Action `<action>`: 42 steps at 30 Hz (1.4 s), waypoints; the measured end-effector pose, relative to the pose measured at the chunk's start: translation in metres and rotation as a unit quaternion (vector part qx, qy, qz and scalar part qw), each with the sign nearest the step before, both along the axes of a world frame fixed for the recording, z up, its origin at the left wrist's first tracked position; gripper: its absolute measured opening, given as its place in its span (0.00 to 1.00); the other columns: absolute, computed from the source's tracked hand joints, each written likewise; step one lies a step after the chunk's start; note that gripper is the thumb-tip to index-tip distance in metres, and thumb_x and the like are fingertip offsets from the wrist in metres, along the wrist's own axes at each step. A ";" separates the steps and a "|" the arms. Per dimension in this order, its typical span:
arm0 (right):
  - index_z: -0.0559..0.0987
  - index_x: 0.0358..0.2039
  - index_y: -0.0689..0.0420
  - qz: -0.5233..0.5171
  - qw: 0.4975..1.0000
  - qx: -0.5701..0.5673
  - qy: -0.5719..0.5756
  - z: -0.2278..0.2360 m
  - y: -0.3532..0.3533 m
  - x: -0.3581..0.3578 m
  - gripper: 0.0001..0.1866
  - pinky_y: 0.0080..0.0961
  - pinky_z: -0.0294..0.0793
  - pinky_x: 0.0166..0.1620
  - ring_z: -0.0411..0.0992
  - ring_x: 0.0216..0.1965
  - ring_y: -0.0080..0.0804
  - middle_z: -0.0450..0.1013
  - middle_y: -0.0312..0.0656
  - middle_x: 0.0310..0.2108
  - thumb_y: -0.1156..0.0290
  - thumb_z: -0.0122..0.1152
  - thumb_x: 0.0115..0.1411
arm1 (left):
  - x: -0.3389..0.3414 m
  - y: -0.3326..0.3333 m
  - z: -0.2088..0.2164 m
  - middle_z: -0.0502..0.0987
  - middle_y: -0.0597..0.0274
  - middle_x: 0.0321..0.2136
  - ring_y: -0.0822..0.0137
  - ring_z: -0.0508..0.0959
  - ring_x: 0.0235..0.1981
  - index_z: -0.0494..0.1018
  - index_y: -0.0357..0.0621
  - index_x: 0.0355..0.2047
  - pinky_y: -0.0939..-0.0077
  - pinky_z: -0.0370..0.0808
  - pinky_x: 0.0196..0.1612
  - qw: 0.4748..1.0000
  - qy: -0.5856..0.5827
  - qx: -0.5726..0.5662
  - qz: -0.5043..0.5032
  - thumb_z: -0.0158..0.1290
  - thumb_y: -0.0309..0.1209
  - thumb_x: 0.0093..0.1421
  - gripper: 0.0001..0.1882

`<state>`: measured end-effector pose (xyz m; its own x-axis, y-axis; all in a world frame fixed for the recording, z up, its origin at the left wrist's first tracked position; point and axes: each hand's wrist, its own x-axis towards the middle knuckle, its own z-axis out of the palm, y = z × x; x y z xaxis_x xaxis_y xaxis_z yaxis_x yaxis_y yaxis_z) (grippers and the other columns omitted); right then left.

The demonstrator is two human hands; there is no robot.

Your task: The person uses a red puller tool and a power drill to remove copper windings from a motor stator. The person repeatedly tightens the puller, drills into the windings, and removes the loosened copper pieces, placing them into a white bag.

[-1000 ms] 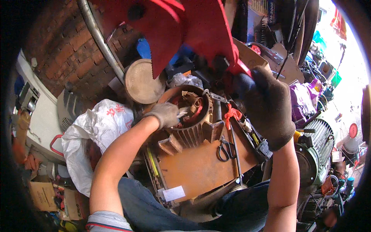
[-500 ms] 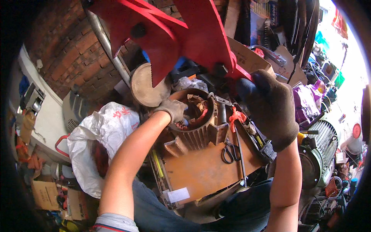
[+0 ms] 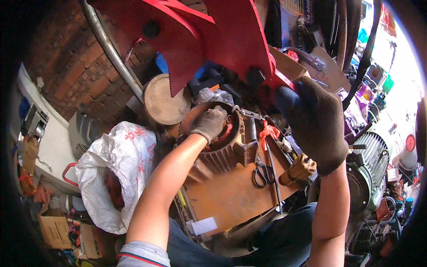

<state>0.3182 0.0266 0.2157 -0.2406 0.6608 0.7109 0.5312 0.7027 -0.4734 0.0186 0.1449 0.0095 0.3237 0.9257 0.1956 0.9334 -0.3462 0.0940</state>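
Note:
My right hand [image 3: 315, 127], in a dark glove, is raised at the right with its fingers wrapped round the end of a big red steel tool [image 3: 231, 42]. This tool has flat plates, toothed edges and dark bolts, and spans the upper middle. Below it, my gloved left hand [image 3: 208, 123] reaches into the round opening of a ribbed metal motor housing [image 3: 218, 162]. Its fingers look curled; their tips and anything between them are hidden. Some reddish winding shows inside beside the hand. The housing rests on an orange-brown board [image 3: 231, 196].
Black scissors [image 3: 263, 173], a thin rod [image 3: 274, 182] and a tan, lumpy thing [image 3: 301, 169] I cannot make out lie right of the housing. A round wooden disc [image 3: 165, 100] sits behind, a white sack [image 3: 120, 173] at left, a green motor [image 3: 371, 160] at right.
My left hand has moved right and slightly up, from the housing's left rim further over its opening. The red tool stays in my right hand. The tan thing has come into view.

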 end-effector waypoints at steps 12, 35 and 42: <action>0.78 0.28 0.56 -0.019 1.000 -0.014 0.006 0.001 0.003 0.000 0.21 0.42 0.74 0.29 0.77 0.25 0.53 0.74 0.50 0.20 0.49 0.60 0.65 | -0.041 -0.009 0.032 0.84 0.60 0.38 0.65 0.83 0.35 0.81 0.41 0.44 0.68 0.79 0.40 0.879 -0.256 -0.403 0.003 0.55 0.26 0.57 0.14; 0.78 0.31 0.59 -0.037 0.998 0.046 -0.011 -0.006 0.014 -0.007 0.14 0.30 0.70 0.28 0.71 0.21 0.35 0.72 0.46 0.20 0.60 0.66 0.63 | -0.027 0.036 0.011 0.79 0.43 0.42 0.43 0.80 0.44 0.80 0.49 0.45 0.50 0.76 0.48 0.999 -0.008 0.027 -0.027 0.58 0.30 0.55 0.15; 0.78 0.33 0.59 -0.032 0.999 0.041 0.005 -0.006 0.013 -0.004 0.14 0.31 0.71 0.28 0.73 0.22 0.38 0.73 0.48 0.21 0.60 0.66 0.62 | -0.019 0.049 0.008 0.81 0.41 0.41 0.40 0.79 0.45 0.78 0.44 0.46 0.48 0.75 0.48 0.990 -0.081 0.083 0.084 0.59 0.39 0.59 0.18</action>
<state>0.3137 0.0396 0.2092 -0.1924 0.6136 0.7658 0.5712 0.7046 -0.4211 -0.0005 0.1935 0.0179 0.1196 0.9142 0.3871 0.9566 -0.2105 0.2017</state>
